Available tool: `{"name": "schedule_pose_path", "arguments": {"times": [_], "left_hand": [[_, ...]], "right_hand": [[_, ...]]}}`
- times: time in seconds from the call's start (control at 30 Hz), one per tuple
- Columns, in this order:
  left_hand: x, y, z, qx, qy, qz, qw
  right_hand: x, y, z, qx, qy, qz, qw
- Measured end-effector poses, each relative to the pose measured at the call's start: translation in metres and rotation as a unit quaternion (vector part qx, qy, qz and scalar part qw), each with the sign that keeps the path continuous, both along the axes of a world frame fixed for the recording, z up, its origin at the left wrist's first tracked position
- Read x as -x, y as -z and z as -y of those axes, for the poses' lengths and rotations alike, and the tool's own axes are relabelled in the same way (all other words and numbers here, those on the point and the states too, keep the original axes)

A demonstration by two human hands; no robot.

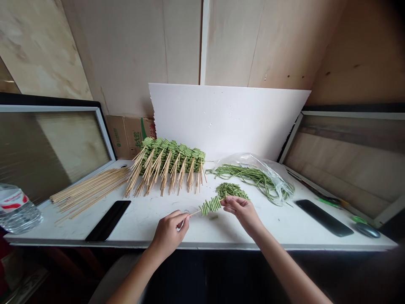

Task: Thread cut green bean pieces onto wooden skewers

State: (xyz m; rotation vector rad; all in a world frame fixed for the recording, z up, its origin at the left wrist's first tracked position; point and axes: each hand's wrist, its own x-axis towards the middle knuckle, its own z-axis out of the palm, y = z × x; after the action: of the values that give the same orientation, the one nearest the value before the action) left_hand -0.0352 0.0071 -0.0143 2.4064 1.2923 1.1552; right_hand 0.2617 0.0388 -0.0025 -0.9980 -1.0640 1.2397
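My left hand (pixel 169 231) is closed on the bare end of a bamboo skewer (pixel 193 213) above the white table (pixel 139 219). Several short green bean pieces (pixel 210 206) are threaded side by side on that skewer. My right hand (pixel 241 209) pinches the far end of the bean row, at the skewer tip. Just behind my right hand lies a small heap of cut bean pieces (pixel 231 190). A row of finished bean skewers (pixel 169 162) is stacked at the back of the table.
Loose bamboo skewers (pixel 90 190) lie at the left. Long green beans (pixel 253 177) spill from a clear plastic bag (pixel 268 169). Two black phones (pixel 109 219) (pixel 324 217) lie flat. A water bottle (pixel 17 209) stands at far left; a white board (pixel 228 120) leans behind.
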Motion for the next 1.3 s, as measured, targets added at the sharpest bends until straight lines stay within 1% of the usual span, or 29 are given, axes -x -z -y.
{"name": "schedule_pose_path", "arguments": {"times": [0.3, 0.5, 0.63, 0.7, 0.73, 0.77, 0.8, 0.83, 0.9, 0.93, 0.97, 1.0, 1.07, 1.17, 1.3], "left_hand": [[0.001, -0.002, 0.002, -0.033, -0.003, -0.015, 0.999], [0.000, 0.002, 0.002, -0.049, 0.005, -0.025, 0.998], [0.002, 0.000, 0.000, -0.048, -0.002, -0.017, 0.999], [0.005, -0.003, -0.002, -0.046, -0.015, 0.002, 0.999], [0.006, -0.004, -0.003, -0.042, -0.024, 0.013, 0.999], [0.007, -0.005, -0.003, -0.038, -0.034, 0.023, 0.998], [0.008, -0.007, -0.004, -0.034, -0.044, 0.030, 0.998], [0.009, -0.008, -0.005, -0.031, -0.052, 0.034, 0.998], [0.010, -0.009, -0.006, -0.029, -0.057, 0.039, 0.997], [0.010, -0.009, -0.006, -0.028, -0.056, 0.041, 0.997], [0.010, -0.009, -0.005, -0.026, -0.054, 0.044, 0.997], [0.010, -0.009, -0.005, -0.024, -0.052, 0.045, 0.997], [0.008, -0.008, -0.005, -0.020, -0.048, 0.046, 0.998], [0.007, -0.007, -0.004, -0.018, -0.044, 0.045, 0.998], [0.006, -0.005, -0.004, -0.008, -0.034, 0.047, 0.998]], "right_hand": [[0.000, 0.000, 0.003, -0.015, 0.003, 0.057, 0.998], [0.007, 0.005, 0.005, -0.008, -0.013, 0.054, 0.998], [0.011, 0.001, 0.007, -0.003, -0.027, 0.054, 0.998], [0.011, -0.004, 0.008, -0.014, -0.035, 0.082, 0.996], [0.011, -0.004, 0.009, -0.028, -0.038, 0.116, 0.992], [0.011, -0.004, 0.009, -0.051, -0.038, 0.168, 0.984], [0.011, -0.002, 0.008, -0.083, -0.034, 0.236, 0.968], [0.011, 0.001, 0.008, -0.120, -0.026, 0.311, 0.942], [0.012, 0.009, 0.007, -0.195, -0.014, 0.448, 0.872], [0.013, 0.014, 0.007, -0.223, -0.015, 0.494, 0.840], [0.015, 0.017, 0.007, -0.243, -0.018, 0.523, 0.816], [0.016, 0.020, 0.007, -0.256, -0.022, 0.541, 0.801], [0.017, 0.021, 0.008, -0.264, -0.014, 0.551, 0.792], [0.013, 0.017, 0.008, -0.246, 0.012, 0.553, 0.796], [0.003, 0.013, 0.005, -0.223, -0.007, 0.554, 0.802]]}}
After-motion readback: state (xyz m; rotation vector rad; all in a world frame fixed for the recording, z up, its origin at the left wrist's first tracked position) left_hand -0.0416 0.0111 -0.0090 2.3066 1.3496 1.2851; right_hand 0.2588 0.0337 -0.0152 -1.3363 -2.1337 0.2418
